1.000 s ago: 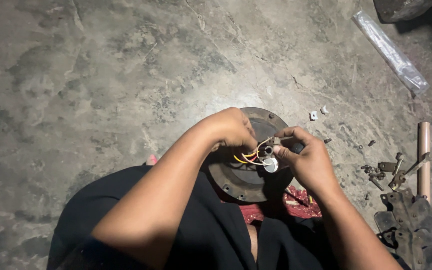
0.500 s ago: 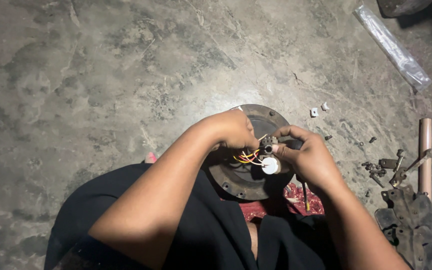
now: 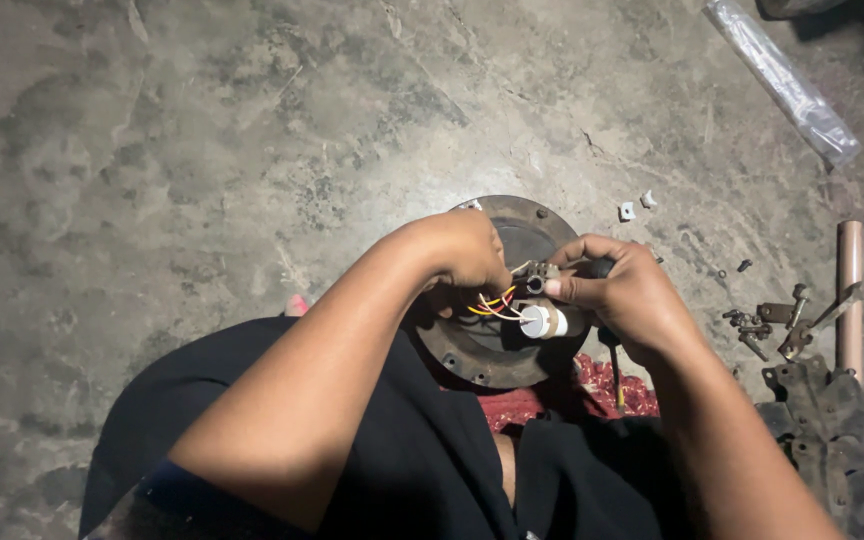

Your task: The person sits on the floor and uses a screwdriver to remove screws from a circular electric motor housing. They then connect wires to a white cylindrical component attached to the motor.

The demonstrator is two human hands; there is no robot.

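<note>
A round rusty metal motor housing (image 3: 537,230) lies on the concrete floor between my knees. My left hand (image 3: 464,250) rests on it, fingers curled at a small metal connector block (image 3: 535,277) with yellow, red and white wires (image 3: 493,304). My right hand (image 3: 624,295) pinches the same block from the right and grips a dark-handled screwdriver whose shaft (image 3: 614,372) points down toward me. A small white cylinder (image 3: 542,321) hangs at the wire ends under the block.
Loose bolts and brackets (image 3: 772,322) lie at the right beside a pinkish pipe (image 3: 849,295) and a dark metal plate (image 3: 832,430). Two small white bits (image 3: 636,206) sit beyond the housing. A clear plastic bag (image 3: 782,80) lies top right. Red cloth (image 3: 592,395) lies under the housing.
Both hands have stayed on the connector block, shifting only slightly. The view has drifted a little.
</note>
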